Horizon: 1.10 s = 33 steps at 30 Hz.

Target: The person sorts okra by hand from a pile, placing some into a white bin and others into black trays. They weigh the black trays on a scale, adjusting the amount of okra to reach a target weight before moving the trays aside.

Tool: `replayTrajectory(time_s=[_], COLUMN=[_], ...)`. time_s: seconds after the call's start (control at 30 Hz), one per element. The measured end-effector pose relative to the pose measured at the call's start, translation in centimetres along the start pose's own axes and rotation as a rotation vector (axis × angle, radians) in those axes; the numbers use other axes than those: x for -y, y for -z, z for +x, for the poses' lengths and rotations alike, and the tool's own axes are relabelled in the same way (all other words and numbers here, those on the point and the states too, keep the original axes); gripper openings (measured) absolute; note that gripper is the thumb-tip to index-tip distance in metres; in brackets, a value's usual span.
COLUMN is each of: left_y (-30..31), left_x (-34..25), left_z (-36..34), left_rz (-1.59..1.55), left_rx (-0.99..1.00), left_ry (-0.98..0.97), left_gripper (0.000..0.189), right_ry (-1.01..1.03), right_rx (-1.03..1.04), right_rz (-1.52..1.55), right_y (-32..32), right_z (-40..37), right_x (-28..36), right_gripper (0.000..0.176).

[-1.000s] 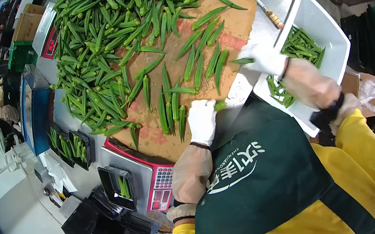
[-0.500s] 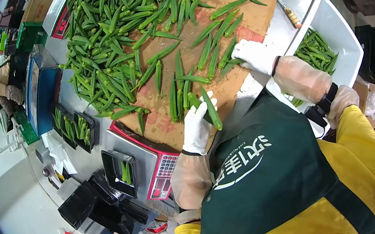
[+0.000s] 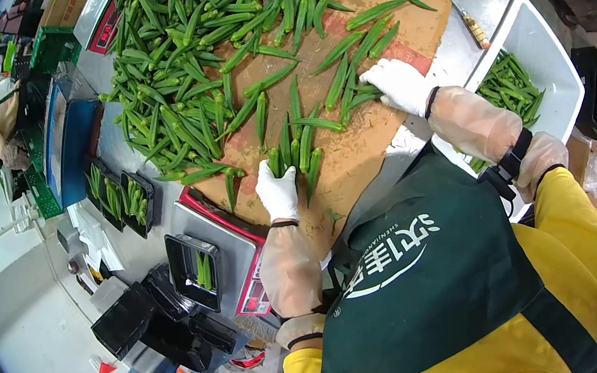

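My left hand (image 3: 277, 191), in a white glove, has its thumb and fingers closed around the stem end of an okra pod (image 3: 275, 163) at the near edge of the cardboard. Several more okra pods (image 3: 304, 150) lie side by side just right of it. My right hand (image 3: 400, 87), also gloved in white, rests farther right with its fingers bent onto the end of an okra pod (image 3: 364, 96); its fingertips are partly hidden. A large heap of okra (image 3: 171, 74) covers the far left of the cardboard sheet (image 3: 358, 165).
A knife (image 3: 475, 29) lies on the metal table at right, beside a white bin (image 3: 539, 31) holding okra. At left are a scale (image 3: 229, 264) carrying a black tray (image 3: 184, 261), and filled trays (image 3: 136, 204). Another person (image 3: 8, 127) stands at far left.
My left hand let go of a single okra pod it was holding and moved left to the row of pods. My right hand shifted slightly left along the pods.
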<state>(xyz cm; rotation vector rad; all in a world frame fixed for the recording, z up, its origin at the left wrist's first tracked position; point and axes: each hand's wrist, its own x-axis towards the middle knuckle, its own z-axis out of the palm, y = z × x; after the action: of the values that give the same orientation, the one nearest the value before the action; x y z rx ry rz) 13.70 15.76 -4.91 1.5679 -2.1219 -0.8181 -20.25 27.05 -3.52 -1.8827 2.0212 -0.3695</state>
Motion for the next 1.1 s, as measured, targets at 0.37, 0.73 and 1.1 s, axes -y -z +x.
replayTrajectory(time_s=[0.37,0.73,1.1], left_y=[7.0,0.7,5.9], left_x=[-2.2,-4.7,-5.0], left_z=[-1.6,0.7,0.5], left_rz=[-1.608,0.053,-0.168], left_rx=[0.475,0.036,0.154], left_ry=[0.806,-0.054,0.283], left_gripper=[0.045,0.037,0.045], right_ry=[-0.511,0.007,-0.083], right_rx=[0.290,0.074,-0.106], right_rz=[1.270,0.115,0.163], right_y=[4.9,-3.0,5.0], right_z=[-0.5,5.5,3.1], right_x=[3.1,10.9,0.7], right_gripper=[0.028,0.042,0.051])
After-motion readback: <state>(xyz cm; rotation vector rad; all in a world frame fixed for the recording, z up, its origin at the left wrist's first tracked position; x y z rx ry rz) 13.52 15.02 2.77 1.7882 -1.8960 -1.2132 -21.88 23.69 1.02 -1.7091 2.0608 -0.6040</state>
